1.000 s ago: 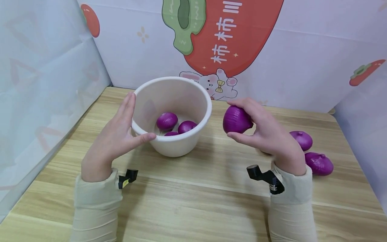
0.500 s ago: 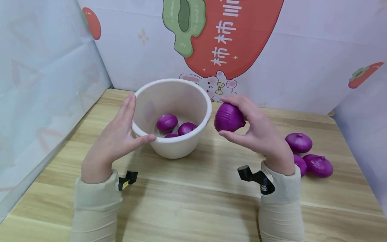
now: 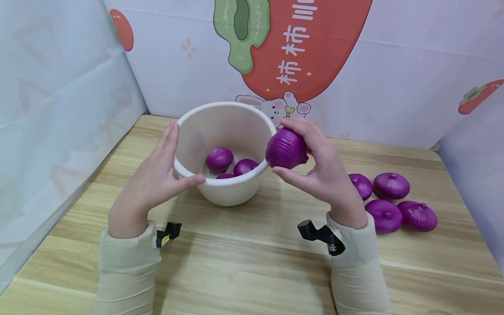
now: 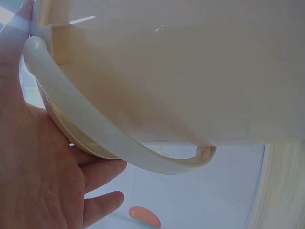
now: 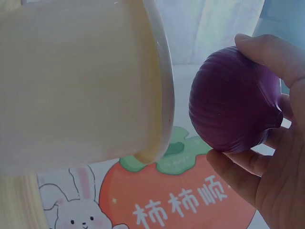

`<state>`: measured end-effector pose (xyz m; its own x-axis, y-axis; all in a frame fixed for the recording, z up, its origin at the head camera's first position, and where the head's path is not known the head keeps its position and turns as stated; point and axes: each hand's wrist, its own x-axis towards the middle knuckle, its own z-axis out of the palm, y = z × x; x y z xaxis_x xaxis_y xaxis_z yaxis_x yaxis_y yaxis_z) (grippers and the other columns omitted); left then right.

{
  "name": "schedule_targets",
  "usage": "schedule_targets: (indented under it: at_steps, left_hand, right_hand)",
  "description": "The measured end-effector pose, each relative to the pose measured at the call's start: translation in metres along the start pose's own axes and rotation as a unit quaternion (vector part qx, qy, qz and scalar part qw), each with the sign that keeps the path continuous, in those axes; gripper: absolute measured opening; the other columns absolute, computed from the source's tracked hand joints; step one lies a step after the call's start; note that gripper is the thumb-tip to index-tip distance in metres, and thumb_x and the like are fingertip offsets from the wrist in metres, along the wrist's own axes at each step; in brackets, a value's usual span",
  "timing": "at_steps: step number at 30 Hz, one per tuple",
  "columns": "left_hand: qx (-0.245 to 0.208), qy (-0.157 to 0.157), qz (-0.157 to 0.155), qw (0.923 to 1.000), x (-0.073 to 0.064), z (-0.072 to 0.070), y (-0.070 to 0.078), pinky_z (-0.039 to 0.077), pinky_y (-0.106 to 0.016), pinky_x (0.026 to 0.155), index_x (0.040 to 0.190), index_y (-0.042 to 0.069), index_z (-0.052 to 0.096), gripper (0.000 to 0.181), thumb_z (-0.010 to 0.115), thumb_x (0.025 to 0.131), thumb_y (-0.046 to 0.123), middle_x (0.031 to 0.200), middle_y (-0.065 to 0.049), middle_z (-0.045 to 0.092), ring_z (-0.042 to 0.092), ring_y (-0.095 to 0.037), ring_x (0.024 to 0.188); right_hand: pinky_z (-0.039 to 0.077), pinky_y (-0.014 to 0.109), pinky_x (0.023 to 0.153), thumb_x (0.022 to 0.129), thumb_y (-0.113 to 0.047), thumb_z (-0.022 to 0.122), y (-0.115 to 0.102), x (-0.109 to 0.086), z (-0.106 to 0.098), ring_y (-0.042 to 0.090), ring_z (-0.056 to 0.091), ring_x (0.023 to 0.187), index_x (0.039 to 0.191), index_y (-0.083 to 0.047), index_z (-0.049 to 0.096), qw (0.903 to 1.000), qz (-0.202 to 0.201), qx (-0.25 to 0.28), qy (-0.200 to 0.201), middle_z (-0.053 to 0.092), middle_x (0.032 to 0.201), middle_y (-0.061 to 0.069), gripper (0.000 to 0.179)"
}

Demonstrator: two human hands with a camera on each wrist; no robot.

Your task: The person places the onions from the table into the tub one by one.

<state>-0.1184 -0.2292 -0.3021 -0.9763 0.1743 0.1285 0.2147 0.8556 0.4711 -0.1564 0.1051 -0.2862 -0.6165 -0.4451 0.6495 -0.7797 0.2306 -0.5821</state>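
Note:
A white bucket (image 3: 230,192) stands on the table left of centre, with three red onions (image 3: 219,159) visible inside. My left hand (image 3: 151,175) rests on the left of its rim, fingers straight and thumb stretched along the front. The left wrist view shows the bucket's handle (image 4: 109,131) hanging down beside that hand. Between the thumb and fingers of my right hand (image 3: 320,168) is another red onion (image 3: 286,148), held just right of the rim. In the right wrist view, this onion (image 5: 233,102) appears apart from the bucket's edge (image 5: 164,90).
Several more red onions (image 3: 387,214) lie grouped on the wooden table (image 3: 244,271), right of my right forearm. A printed backdrop (image 3: 401,74) rises behind the table, and pale sheeting (image 3: 59,109) stands along the left side.
My right hand has moved left with its onion, from well right of the bucket to its rim. More of the onions on the table now show. My left hand stays at the rim.

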Motion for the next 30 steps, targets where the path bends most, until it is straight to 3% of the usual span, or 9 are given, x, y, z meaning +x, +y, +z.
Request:
schedule_targets:
  at_steps: [13,19,30]
  left_hand:
    - [0.005,0.0,0.003,1.0,0.001,-0.001,0.0,0.028,-0.069,0.113,0.16,0.018,-0.006,0.117,0.07,0.082,0.062,0.169,0.002,-0.004,0.007,-0.027,0.156]
    - [0.006,-0.004,0.0,1.0,0.0,-0.001,0.001,0.028,-0.07,0.112,0.16,0.018,-0.006,0.118,0.07,0.081,0.062,0.169,0.002,-0.003,0.008,-0.028,0.156]
    - [0.003,0.0,0.006,1.0,0.002,-0.001,-0.001,0.027,-0.067,0.115,0.16,0.016,-0.005,0.119,0.071,0.081,0.062,0.169,0.002,-0.004,0.006,-0.026,0.157]
  right_hand:
    - [0.056,0.028,0.095,0.065,0.006,0.088,-0.002,0.007,0.022,0.022,0.053,0.124,0.138,0.002,0.051,0.9984,-0.016,0.036,0.041,0.052,0.137,0.016,0.083]
    - [0.057,0.032,0.096,0.068,0.001,0.089,-0.001,0.009,0.03,0.021,0.051,0.126,0.139,0.0,0.05,0.9988,-0.023,0.035,0.024,0.052,0.139,0.014,0.081]
    - [0.057,0.032,0.093,0.071,-0.003,0.088,-0.004,0.03,0.037,0.019,0.054,0.12,0.14,-0.002,0.051,0.9982,-0.034,0.05,0.001,0.053,0.139,0.011,0.079]
